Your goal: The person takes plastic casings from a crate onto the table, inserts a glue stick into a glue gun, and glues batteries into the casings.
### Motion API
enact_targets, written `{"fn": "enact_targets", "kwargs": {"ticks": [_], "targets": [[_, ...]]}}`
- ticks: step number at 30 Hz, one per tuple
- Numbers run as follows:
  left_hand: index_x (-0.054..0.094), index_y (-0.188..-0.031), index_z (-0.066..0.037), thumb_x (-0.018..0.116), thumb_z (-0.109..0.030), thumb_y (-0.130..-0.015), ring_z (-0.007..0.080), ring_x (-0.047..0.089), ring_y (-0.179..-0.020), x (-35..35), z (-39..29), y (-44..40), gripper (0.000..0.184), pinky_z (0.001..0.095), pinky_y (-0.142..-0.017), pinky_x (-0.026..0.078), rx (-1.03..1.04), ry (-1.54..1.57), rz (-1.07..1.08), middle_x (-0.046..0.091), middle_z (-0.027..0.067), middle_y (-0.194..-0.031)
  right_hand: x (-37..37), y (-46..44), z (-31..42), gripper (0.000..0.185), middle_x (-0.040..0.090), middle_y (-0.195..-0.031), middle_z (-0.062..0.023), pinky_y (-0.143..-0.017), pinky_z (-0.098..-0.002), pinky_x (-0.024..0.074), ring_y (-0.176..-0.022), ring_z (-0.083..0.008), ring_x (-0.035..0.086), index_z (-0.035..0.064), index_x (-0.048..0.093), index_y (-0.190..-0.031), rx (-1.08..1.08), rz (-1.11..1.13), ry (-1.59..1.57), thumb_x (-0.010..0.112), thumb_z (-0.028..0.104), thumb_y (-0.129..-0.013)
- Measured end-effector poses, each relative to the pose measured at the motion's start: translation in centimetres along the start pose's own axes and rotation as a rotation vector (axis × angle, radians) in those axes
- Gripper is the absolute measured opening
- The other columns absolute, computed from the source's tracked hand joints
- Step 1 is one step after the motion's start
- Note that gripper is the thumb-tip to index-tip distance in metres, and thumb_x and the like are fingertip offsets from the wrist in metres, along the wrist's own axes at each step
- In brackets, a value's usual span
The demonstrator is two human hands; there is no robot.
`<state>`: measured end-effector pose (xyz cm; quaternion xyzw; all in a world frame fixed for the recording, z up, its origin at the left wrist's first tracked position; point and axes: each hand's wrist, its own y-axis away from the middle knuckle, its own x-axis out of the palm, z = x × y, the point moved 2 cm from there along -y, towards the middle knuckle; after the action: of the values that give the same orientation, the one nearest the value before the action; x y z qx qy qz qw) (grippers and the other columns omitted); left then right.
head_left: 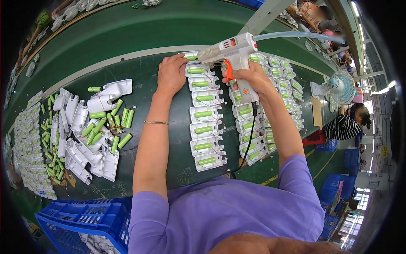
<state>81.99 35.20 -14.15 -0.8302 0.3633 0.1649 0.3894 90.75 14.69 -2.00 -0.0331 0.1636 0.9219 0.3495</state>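
Observation:
My right hand (pixel 252 78) is wrapped around the grip of a white hot glue gun (pixel 237 48), fingers at its orange trigger. The gun's nozzle points left, over the farthest white plastic case (pixel 181 54) of a row, which carries a green battery cell (pixel 191 57). At the left end of that case is my left hand (pixel 171 71), fingers bent and gripping its edge. Below it, several more white cases (pixel 197 114) run toward me, each with a green cell and thin wires. The fingertips of my left hand are partly hidden.
Loose white covers (pixel 79 116) and green cells (pixel 127 118) lie piled at left, beside stacked cases (pixel 29 144). More filled cases (pixel 279 80) stand right of the gun. A black cord (pixel 252 131) hangs from it. A blue crate (pixel 80 216), a fan (pixel 341 86) and co-workers are around.

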Motion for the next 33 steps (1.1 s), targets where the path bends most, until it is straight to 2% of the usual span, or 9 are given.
{"fn": "enact_targets", "kwargs": {"ticks": [3, 5, 15, 18, 24, 27, 31, 33], "targets": [[0.07, -0.095, -0.009, 0.057, -0.008, -0.082, 0.0277, 0.055, -0.102, 0.0, 0.0, 0.0, 0.019, 0.0397, -0.088, 0.042, 0.001, -0.005, 0.005, 0.064, 0.005, -0.114, -0.2, -0.2, -0.2, 0.036, 0.065, -0.092, -0.0158, -0.054, -0.03, 0.0483, -0.08, -0.0236, 0.067, -0.0064, 0.056, -0.106, 0.01, -0.007, -0.003, 0.058, 0.009, -0.074], [0.07, -0.095, -0.009, 0.057, -0.008, -0.082, 0.0276, 0.055, -0.102, 0.0, 0.0, 0.0, 0.019, 0.04, -0.088, 0.042, -0.001, 0.001, 0.007, 0.064, 0.005, -0.114, -0.3, -0.2, -0.3, 0.035, 0.066, -0.091, -0.0165, -0.055, -0.0305, 0.051, -0.08, -0.0225, 0.068, -0.0104, 0.056, -0.105, -0.004, 0.003, -0.004, 0.057, 0.008, -0.075], [0.07, -0.094, -0.01, 0.055, -0.008, -0.081, 0.0281, 0.055, -0.104, -0.1, 0.0, 0.0, 0.02, 0.0404, -0.088, 0.042, -0.005, -0.01, 0.013, 0.064, 0.0058, -0.113, -0.1, -0.8, 0.0, 0.031, 0.066, -0.088, -0.0142, -0.057, -0.0314, 0.0514, -0.077, -0.0209, 0.066, -0.0076, 0.058, -0.101, -0.013, -0.01, 0.01, 0.057, 0.01, -0.075], [0.069, -0.098, -0.01, 0.053, -0.008, -0.082, 0.0291, 0.055, -0.105, -0.2, -0.1, 0.0, 0.023, 0.0395, -0.092, 0.042, -0.018, -0.022, 0.047, 0.062, 0.0057, -0.117, 0.0, -1.1, -0.1, 0.031, 0.066, -0.088, -0.0141, -0.059, -0.0318, 0.0514, -0.078, -0.0205, 0.066, -0.0077, 0.058, -0.101, -0.007, -0.019, -0.005, 0.057, 0.01, -0.075], [0.07, -0.098, -0.01, 0.053, -0.009, -0.082, 0.0295, 0.055, -0.103, -0.2, -0.2, 0.0, 0.023, 0.0394, -0.093, 0.042, -0.029, -0.007, 0.047, 0.063, 0.0061, -0.116, 0.8, -0.4, 0.6, 0.039, 0.067, -0.096, -0.0153, -0.058, -0.0303, 0.0529, -0.08, -0.0203, 0.066, -0.0105, 0.057, -0.107, -0.08, -0.027, -0.048, 0.055, 0.01, -0.075], [0.07, -0.098, -0.01, 0.053, -0.008, -0.082, 0.0301, 0.055, -0.103, -0.2, 0.0, 0.0, 0.023, 0.0393, -0.092, 0.042, -0.019, -0.009, 0.037, 0.063, 0.007, -0.116, 1.0, -0.5, 0.7, 0.041, 0.067, -0.099, -0.0154, -0.057, -0.0292, 0.0533, -0.074, -0.02, 0.066, -0.0115, 0.056, -0.109, -0.122, -0.003, -0.09, 0.054, 0.01, -0.074], [0.07, -0.095, -0.007, 0.057, -0.006, -0.081, 0.0296, 0.055, -0.101, 0.2, 0.1, -0.1, 0.019, 0.0393, -0.09, 0.044, -0.004, 0.042, 0.0, 0.063, 0.0077, -0.113, 0.0, -0.7, 0.1, 0.042, 0.068, -0.096, -0.0157, -0.056, -0.0286, 0.0528, -0.062, -0.0178, 0.063, -0.012, 0.056, -0.109, -0.047, 0.023, -0.009, 0.054, 0.009, -0.073], [0.07, -0.095, -0.007, 0.057, -0.005, -0.081, 0.0301, 0.055, -0.101, 0.4, 0.0, -0.1, 0.019, 0.039, -0.09, 0.044, -0.003, 0.047, -0.001, 0.063, 0.0086, -0.113, -0.8, 0.0, 0.1, 0.046, 0.065, -0.105, -0.0203, -0.059, -0.0295, 0.0537, -0.088, -0.0248, 0.067, -0.0111, 0.051, -0.115, 0.006, 0.082, 0.019, 0.055, 0.01, -0.074]]}}
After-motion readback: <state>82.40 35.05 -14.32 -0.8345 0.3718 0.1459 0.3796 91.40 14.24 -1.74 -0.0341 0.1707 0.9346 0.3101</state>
